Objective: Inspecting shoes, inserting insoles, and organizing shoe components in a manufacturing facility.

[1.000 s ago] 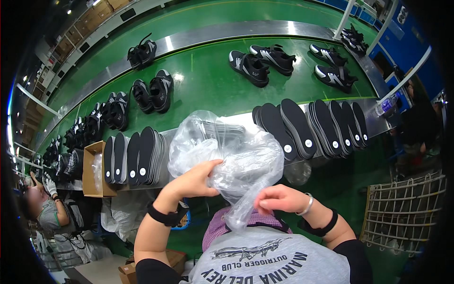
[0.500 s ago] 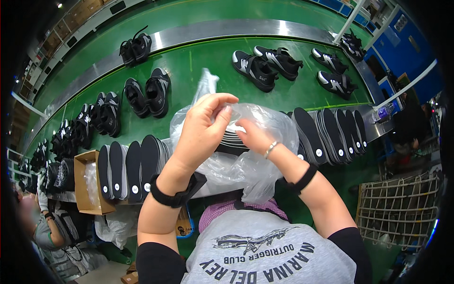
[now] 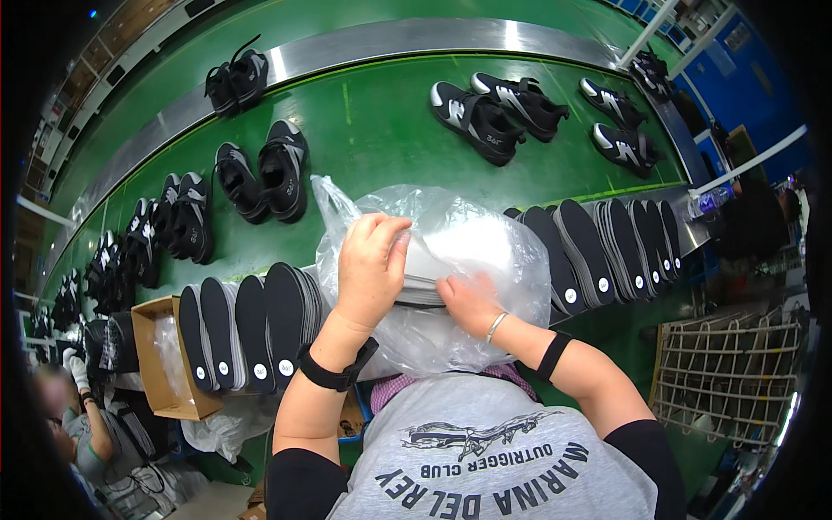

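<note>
Gripping a clear plastic bag (image 3: 468,251), both hands close on it.
The left hand (image 3: 371,269) clasps its top; the right hand (image 3: 468,303) blurs behind plastic, above the green belt (image 3: 381,130).

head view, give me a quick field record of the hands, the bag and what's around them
left hand: grips the top of a clear plastic bag, fingers curled over a stack of pale insoles inside it
right hand: pressed against the bag's lower front
insole rows: black insoles on edge, left and right of the bag
cardboard box: at the left end
conveyor: green belt carrying pairs of black shoes
</note>
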{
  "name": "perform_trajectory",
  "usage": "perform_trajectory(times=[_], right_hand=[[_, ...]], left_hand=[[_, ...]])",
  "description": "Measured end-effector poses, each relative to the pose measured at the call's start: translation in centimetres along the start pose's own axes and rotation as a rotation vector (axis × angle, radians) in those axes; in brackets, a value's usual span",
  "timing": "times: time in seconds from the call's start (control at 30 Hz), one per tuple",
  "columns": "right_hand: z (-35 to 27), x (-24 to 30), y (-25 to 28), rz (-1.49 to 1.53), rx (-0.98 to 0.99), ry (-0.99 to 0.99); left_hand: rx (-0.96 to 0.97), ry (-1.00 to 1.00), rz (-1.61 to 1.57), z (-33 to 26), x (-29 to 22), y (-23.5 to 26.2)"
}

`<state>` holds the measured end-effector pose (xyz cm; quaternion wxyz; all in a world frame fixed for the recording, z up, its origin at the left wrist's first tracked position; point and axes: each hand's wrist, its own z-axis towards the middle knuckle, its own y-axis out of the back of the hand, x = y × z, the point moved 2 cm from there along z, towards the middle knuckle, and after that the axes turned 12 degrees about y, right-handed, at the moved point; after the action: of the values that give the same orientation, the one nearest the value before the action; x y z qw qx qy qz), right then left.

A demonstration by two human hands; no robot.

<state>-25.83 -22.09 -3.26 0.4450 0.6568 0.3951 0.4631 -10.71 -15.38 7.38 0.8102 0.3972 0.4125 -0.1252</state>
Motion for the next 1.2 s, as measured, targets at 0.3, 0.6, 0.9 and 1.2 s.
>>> perform_trajectory(times=[0.3,0.6,0.9,1.2], right_hand=[[-1.5,0.2,3.3,0.260,0.147,-0.085],[-2.8,-1.6,2.9,0.629,0.084,-0.117],[-3.8,-1.6,-0.7,0.277,-0.006,-0.143],[-12.7,-7.5,11.1,0.886,-0.608,-0.153]], left_hand=[[0.098,0.025,0.060,0.8,1.0,-0.8],[0.247,0.008,0.118,0.3,1.5,-1.7],[0.300,0.021,0.255,-2.5,2.5,-3.7],[1.000,0.336,0.712,-5.7,8.0,-0.3]])
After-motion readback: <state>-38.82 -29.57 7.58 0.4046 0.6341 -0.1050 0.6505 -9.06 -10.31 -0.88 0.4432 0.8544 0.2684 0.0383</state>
